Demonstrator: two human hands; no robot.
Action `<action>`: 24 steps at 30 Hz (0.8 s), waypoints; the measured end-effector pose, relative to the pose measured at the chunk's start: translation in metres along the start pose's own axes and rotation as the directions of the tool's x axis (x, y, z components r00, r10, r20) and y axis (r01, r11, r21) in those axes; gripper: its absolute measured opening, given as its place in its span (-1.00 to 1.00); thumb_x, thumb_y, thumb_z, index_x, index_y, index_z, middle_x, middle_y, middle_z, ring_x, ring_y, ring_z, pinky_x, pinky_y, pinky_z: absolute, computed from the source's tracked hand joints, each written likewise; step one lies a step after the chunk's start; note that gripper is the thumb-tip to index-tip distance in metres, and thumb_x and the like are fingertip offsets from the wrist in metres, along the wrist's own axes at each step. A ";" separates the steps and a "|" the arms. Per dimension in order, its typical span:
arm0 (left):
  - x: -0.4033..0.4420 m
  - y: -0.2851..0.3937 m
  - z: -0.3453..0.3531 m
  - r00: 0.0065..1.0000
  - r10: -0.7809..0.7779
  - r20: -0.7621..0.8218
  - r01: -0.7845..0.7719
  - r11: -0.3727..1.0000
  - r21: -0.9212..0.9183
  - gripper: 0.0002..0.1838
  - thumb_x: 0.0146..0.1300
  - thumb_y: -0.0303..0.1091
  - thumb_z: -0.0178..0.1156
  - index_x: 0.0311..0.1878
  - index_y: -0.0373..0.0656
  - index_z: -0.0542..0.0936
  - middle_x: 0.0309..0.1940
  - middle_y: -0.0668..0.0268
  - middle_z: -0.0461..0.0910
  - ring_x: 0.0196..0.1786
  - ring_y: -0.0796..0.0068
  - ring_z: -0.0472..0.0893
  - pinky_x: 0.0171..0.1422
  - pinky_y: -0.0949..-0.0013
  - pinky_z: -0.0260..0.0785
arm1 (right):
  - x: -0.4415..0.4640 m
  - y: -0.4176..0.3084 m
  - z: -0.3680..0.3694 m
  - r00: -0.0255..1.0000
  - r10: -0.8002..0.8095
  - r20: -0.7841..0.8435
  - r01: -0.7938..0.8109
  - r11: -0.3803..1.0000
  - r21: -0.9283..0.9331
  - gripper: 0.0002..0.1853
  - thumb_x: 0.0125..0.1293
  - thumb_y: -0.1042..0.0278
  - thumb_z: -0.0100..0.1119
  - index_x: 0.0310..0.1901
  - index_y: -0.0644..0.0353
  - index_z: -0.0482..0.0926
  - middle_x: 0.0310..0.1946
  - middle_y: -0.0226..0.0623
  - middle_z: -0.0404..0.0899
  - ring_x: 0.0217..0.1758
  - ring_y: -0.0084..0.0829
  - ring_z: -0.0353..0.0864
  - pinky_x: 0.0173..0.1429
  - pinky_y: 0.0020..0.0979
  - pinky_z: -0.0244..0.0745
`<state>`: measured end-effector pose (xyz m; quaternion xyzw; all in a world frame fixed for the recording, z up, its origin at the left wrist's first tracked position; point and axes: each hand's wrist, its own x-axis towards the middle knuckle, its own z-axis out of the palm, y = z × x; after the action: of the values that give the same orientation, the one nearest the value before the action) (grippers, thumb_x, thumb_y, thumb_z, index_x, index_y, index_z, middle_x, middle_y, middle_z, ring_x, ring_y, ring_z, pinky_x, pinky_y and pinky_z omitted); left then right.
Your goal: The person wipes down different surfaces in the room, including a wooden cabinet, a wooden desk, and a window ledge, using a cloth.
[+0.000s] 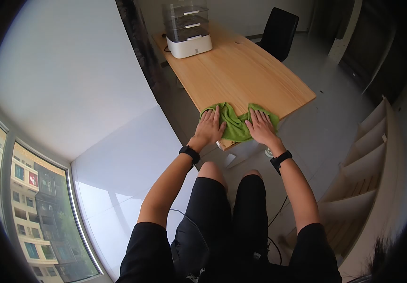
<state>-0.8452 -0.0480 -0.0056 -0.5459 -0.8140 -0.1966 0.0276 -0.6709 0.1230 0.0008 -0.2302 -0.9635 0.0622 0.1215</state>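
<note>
A crumpled green cloth [235, 128] lies across the near end of the wooden table [241, 66], with part of it over the edge. My left hand [209, 125] rests flat on the cloth's left part, fingers spread. On its right part lies my right hand [261, 126], palm down with the fingers stretched out. Between the two hands the cloth is bunched in folds. The palms hide some of the cloth beneath them. Each wrist wears a black band.
A white appliance with stacked clear trays [189, 45] stands at the table's far left. Behind the table is a black chair [279, 34]. Wooden shelving [361, 165] runs along the right, and a white panel and window [43, 198] are on the left. Cables hang near my legs.
</note>
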 end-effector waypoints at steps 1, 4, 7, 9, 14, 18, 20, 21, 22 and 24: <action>0.005 -0.005 0.002 1.000 0.007 -0.019 -0.007 1.000 0.003 -0.19 0.42 0.05 -0.14 0.48 -0.44 0.02 0.34 -0.09 0.31 0.46 0.03 0.22 0.60 0.13 -0.12 | 0.006 0.000 0.000 1.000 -0.007 0.027 0.007 1.000 0.011 -0.30 0.53 -0.13 -0.35 0.48 0.23 0.06 0.43 0.05 0.19 0.50 0.03 0.14 0.56 -0.02 -0.04; 0.022 -0.016 0.000 0.999 -0.018 0.032 0.017 0.999 0.029 -0.20 0.45 0.04 -0.16 0.50 -0.42 -0.02 0.38 -0.12 0.25 0.49 -0.01 0.16 0.61 0.14 -0.13 | 0.029 0.004 0.006 0.991 -0.005 0.131 0.005 1.000 -0.005 -0.28 0.53 -0.17 -0.41 0.51 0.18 -0.03 0.48 0.03 0.11 0.53 0.04 0.06 0.58 -0.02 -0.09; 0.035 -0.030 -0.010 0.998 -0.017 0.060 0.018 1.000 -0.009 -0.19 0.44 0.05 -0.14 0.51 -0.37 -0.04 0.42 -0.12 0.21 0.51 0.00 0.13 0.62 0.16 -0.17 | 0.056 0.002 0.003 0.969 0.006 0.248 -0.004 1.000 -0.010 -0.26 0.53 -0.21 -0.46 0.55 0.10 -0.17 0.54 -0.01 -0.05 0.59 0.02 -0.08 0.61 -0.04 -0.20; 0.045 -0.045 -0.013 0.995 0.010 0.099 -0.006 0.999 -0.046 -0.18 0.43 0.07 -0.13 0.52 -0.34 -0.04 0.44 -0.12 0.17 0.53 0.00 0.10 0.63 0.18 -0.18 | 0.070 -0.004 -0.005 0.932 0.039 0.359 -0.039 0.999 -0.006 -0.25 0.52 -0.23 -0.48 0.56 0.05 -0.23 0.57 -0.06 -0.15 0.61 -0.02 -0.18 0.63 -0.06 -0.27; 0.065 -0.076 -0.016 0.997 0.019 0.080 -0.013 0.997 -0.072 -0.17 0.40 0.08 -0.09 0.52 -0.34 0.00 0.42 -0.07 0.23 0.52 0.04 0.12 0.61 0.20 -0.15 | 0.116 0.001 0.009 0.889 0.025 0.458 -0.026 1.000 -0.003 -0.24 0.51 -0.26 -0.53 0.56 -0.02 -0.33 0.60 -0.14 -0.30 0.64 -0.08 -0.33 0.64 -0.09 -0.37; 0.089 -0.106 -0.014 0.999 -0.012 0.033 0.014 0.997 -0.072 -0.17 0.40 0.09 -0.10 0.52 -0.33 0.00 0.42 -0.08 0.23 0.52 0.04 0.13 0.61 0.20 -0.14 | 0.150 -0.015 0.014 0.879 0.052 0.475 -0.045 0.999 -0.025 -0.24 0.51 -0.28 -0.54 0.56 -0.05 -0.36 0.60 -0.14 -0.32 0.65 -0.08 -0.35 0.64 -0.08 -0.38; 0.101 -0.121 -0.011 0.999 -0.032 0.021 0.033 0.997 -0.066 -0.17 0.40 0.09 -0.11 0.52 -0.33 0.01 0.42 -0.04 0.24 0.52 0.07 0.13 0.61 0.20 -0.14 | 0.164 -0.019 0.017 0.877 0.053 0.478 -0.044 0.999 -0.030 -0.23 0.50 -0.29 -0.54 0.56 -0.06 -0.37 0.60 -0.13 -0.33 0.65 -0.07 -0.36 0.63 -0.07 -0.39; 0.105 -0.127 -0.010 0.998 -0.045 0.042 0.048 0.996 -0.079 -0.17 0.40 0.10 -0.11 0.52 -0.33 0.01 0.42 -0.03 0.25 0.52 0.08 0.13 0.61 0.20 -0.15 | 0.172 -0.017 0.023 0.867 0.052 0.496 -0.039 0.999 -0.036 -0.23 0.50 -0.29 -0.54 0.56 -0.07 -0.38 0.60 -0.13 -0.34 0.65 -0.07 -0.36 0.63 -0.06 -0.39; 0.110 -0.133 -0.011 0.997 -0.057 0.050 0.061 0.995 -0.082 -0.17 0.39 0.10 -0.11 0.52 -0.33 0.01 0.43 -0.02 0.25 0.52 0.09 0.13 0.61 0.20 -0.15 | 0.181 -0.014 0.029 0.864 0.044 0.502 -0.028 0.999 -0.041 -0.23 0.50 -0.29 -0.54 0.56 -0.07 -0.38 0.60 -0.13 -0.34 0.65 -0.07 -0.36 0.63 -0.06 -0.40; 0.119 -0.145 -0.009 0.992 -0.097 0.074 0.103 0.992 -0.076 -0.16 0.39 0.12 -0.14 0.53 -0.30 0.00 0.45 0.03 0.23 0.54 0.14 0.11 0.62 0.22 -0.18 | 0.199 -0.012 0.040 0.864 0.026 0.504 -0.010 0.999 -0.035 -0.23 0.50 -0.30 -0.55 0.56 -0.08 -0.38 0.60 -0.13 -0.34 0.65 -0.07 -0.36 0.63 -0.05 -0.40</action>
<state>-1.0249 0.0062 -0.0081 -0.5116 -0.8324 -0.2107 -0.0327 -0.8583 0.2015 0.0054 -0.2168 -0.9605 0.1062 -0.1385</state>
